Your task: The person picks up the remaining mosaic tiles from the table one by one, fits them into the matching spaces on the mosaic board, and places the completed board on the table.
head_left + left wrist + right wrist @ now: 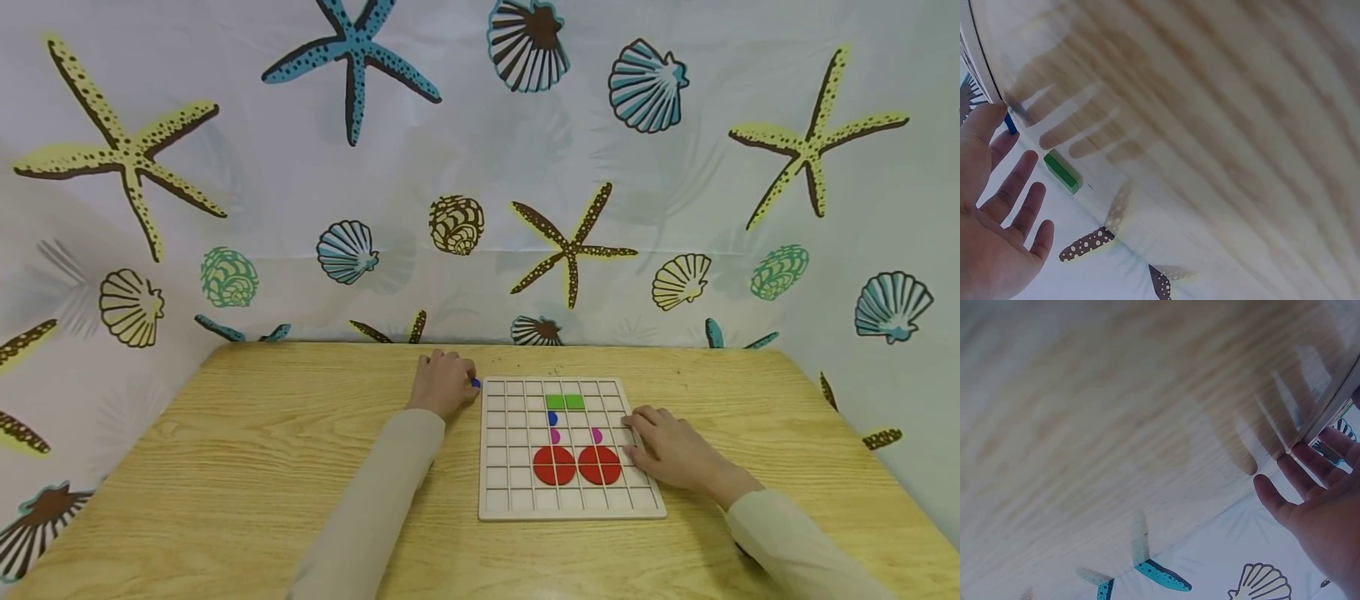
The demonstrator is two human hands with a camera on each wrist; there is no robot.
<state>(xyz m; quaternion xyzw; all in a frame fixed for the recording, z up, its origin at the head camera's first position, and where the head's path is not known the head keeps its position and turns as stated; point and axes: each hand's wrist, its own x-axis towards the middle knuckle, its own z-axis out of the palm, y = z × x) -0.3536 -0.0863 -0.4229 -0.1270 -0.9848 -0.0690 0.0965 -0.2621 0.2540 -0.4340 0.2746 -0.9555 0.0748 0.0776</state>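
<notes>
Between the thumb and index finger of my left hand (444, 385) I pinch a small blue piece (476, 383), just off the upper left corner of a white grid board (498, 492). The left wrist view shows that blue piece (1010, 123) edge-on at the fingertips, the other fingers spread. My right hand (671, 446) rests at the board's right edge, fingertips touching it. On the board lie two green squares (565, 402), a blue half-circle (552, 418), two magenta half-circles (555, 436) and two red circles (554, 465), each crossed by grid lines.
A green block (1061, 172) lies on the table beyond my left fingers; in the head view the hand hides it. The wooden table (247, 450) ends at a white curtain (420, 283) printed with starfish and shells, which also runs along both sides.
</notes>
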